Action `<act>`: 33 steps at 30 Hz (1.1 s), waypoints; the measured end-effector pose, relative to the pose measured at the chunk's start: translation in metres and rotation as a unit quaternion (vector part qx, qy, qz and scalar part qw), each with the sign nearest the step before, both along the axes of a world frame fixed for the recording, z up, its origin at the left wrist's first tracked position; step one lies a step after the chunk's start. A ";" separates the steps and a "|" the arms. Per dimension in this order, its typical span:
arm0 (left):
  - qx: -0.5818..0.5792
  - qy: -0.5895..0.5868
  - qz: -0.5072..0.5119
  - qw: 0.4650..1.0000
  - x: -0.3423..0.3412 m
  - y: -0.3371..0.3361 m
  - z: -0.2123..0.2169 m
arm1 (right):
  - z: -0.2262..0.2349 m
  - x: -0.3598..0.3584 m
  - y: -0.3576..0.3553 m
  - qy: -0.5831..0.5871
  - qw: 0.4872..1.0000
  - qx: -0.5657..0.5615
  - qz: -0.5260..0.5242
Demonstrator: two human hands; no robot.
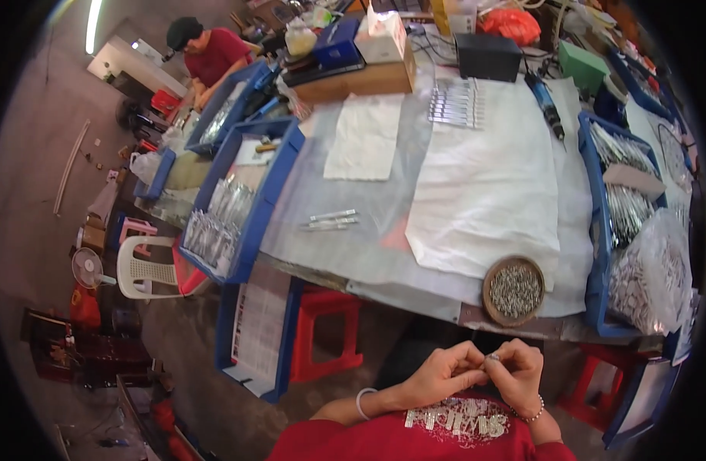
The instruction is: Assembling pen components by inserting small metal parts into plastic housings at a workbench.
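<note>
Close to my body, below the table's near edge, my left hand (446, 372) and my right hand (519, 375) meet at the fingertips. Both are closed in a pinch around a small silvery metal part (492, 357), mostly covered by the fingers. Just beyond them, at the table edge, stands a round brown bowl (487, 290) of small metal pieces (516, 292). A white cloth (483, 200) lies past the bowl. Slim metal parts (456, 105) are lined up at its far end, and several similar metal strips (331, 221) lie loose to the left.
Blue bins of metal parts flank the table, left (252, 201) and right (597, 253); a clear plastic bag (651, 273) bulges from the right one. An electric screwdriver (545, 104) lies near a black box (487, 56). Red stools (322, 334) stand below. Another person (214, 58) works at far left.
</note>
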State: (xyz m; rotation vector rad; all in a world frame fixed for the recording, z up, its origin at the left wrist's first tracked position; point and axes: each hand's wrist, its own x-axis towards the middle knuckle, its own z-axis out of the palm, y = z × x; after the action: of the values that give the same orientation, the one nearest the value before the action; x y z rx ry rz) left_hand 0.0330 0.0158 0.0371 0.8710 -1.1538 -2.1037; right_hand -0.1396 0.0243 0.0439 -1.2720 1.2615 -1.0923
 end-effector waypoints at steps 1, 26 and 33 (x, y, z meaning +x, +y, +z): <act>0.007 0.001 -0.001 1.000 0.002 -0.004 0.002 | 0.001 0.001 -0.005 0.003 1.000 0.004 0.005; -0.413 -0.143 0.114 0.892 0.094 -0.182 0.107 | 0.027 0.021 -0.155 -0.050 0.996 -0.060 0.037; -0.635 0.102 0.286 0.710 0.076 -0.163 0.189 | 0.039 0.027 -0.142 -0.002 0.993 -0.092 0.077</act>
State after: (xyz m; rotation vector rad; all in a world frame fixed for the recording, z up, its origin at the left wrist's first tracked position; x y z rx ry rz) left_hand 0.1093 -0.1468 0.2266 0.2035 -1.5359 -0.5271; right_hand -0.1123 -0.1178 0.0832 -1.4799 1.0585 -1.1179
